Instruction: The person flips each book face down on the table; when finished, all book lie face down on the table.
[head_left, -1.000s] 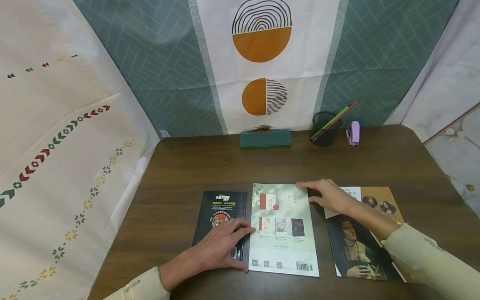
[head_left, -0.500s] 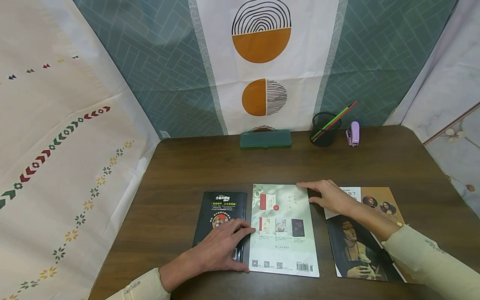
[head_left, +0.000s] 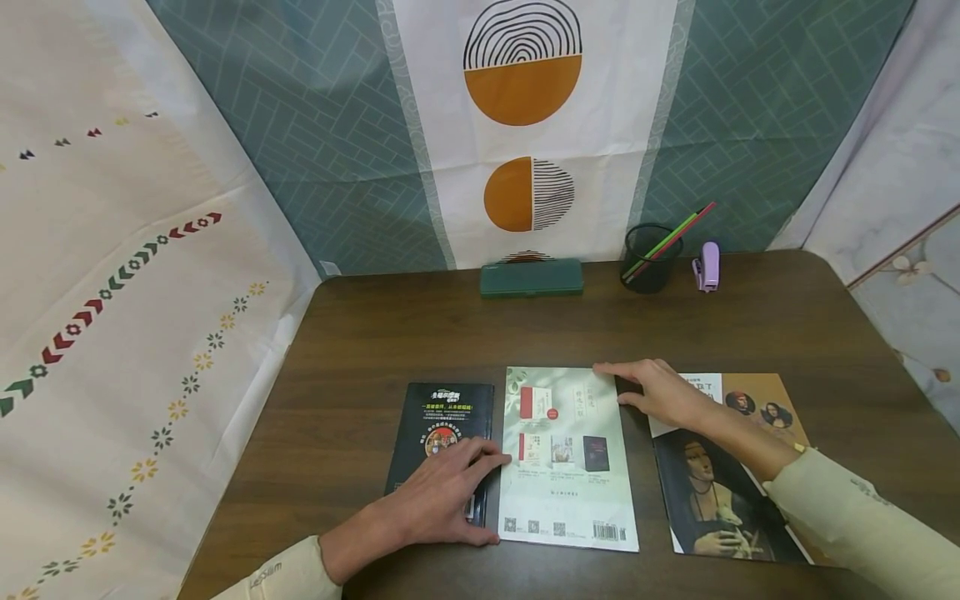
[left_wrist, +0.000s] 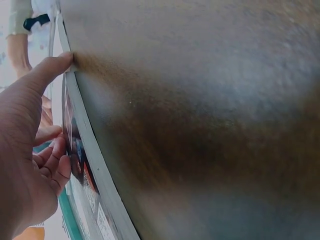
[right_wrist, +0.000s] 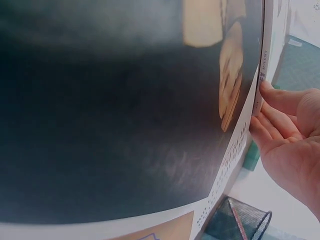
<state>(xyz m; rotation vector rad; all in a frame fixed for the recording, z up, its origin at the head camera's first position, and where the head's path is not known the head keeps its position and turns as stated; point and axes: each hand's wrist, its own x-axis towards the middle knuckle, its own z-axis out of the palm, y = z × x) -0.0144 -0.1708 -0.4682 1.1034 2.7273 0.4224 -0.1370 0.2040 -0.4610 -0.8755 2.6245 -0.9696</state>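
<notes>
Three books lie side by side near the front edge of the dark wood table (head_left: 375, 333). Middle one = pale green book (head_left: 566, 458), back cover up w/ barcode at its near right corner.

Left hand (head_left: 442, 498) lies palm-down, fingers relaxed & nearly straight, resting on the black book (head_left: 442, 417) at the left; fingertips reach the green book's left edge, thumb along the near corner where the two books meet. In the left wrist view the thumb touches a cover edge; fingers curl loosely, gripping nothing.

Right hand (head_left: 660, 392) lies flat, fingers extended, at the green book's far right corner, index finger along its top edge. Wrist & sleeve (head_left: 862, 517) cross the art book (head_left: 738, 475) w/ a portrait cover, which sits just right of the green one. Right wrist view: fingertips (right_wrist: 272, 95) touch a book edge, hand not closed.

Back of table, by the patterned wall cloth (head_left: 525, 125): green pencil case (head_left: 531, 277), black mesh pen cup (head_left: 649, 258) w/ green & red pencils, small purple stapler (head_left: 707, 267) just right of the cup.
</notes>
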